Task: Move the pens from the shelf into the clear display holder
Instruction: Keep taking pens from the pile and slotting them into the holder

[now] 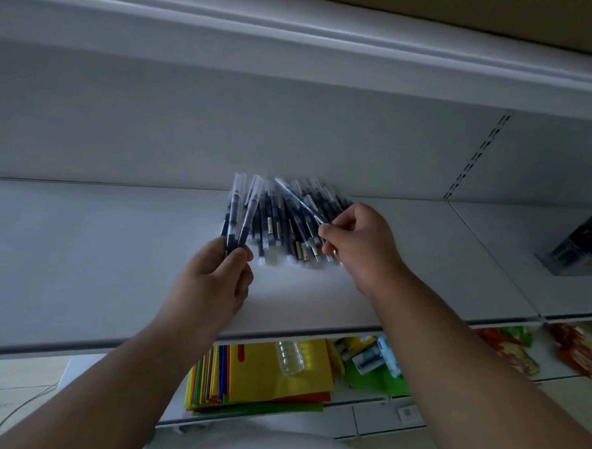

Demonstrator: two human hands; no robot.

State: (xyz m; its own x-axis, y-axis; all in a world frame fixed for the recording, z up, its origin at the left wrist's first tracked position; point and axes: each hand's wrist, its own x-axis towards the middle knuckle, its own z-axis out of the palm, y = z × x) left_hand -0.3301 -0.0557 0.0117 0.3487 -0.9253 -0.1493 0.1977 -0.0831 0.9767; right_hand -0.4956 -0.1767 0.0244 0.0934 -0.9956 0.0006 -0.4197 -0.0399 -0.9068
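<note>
A heap of dark blue pens with clear caps (289,229) lies in the middle of the white shelf (97,255). My left hand (216,282) grips two pens (242,214) upright at the heap's left edge. Over the right side of the heap, my right hand (358,244) pinches one pen (297,198) that slants up to the left. The clear display holder (581,242) stands at the far right of the shelf with dark pens in it.
An upper shelf edge (298,28) overhangs the work area. Below the pen shelf lie coloured paper sheets (273,377), a clear plastic bottle (289,356), stationery packs (373,359) and red packets (572,348).
</note>
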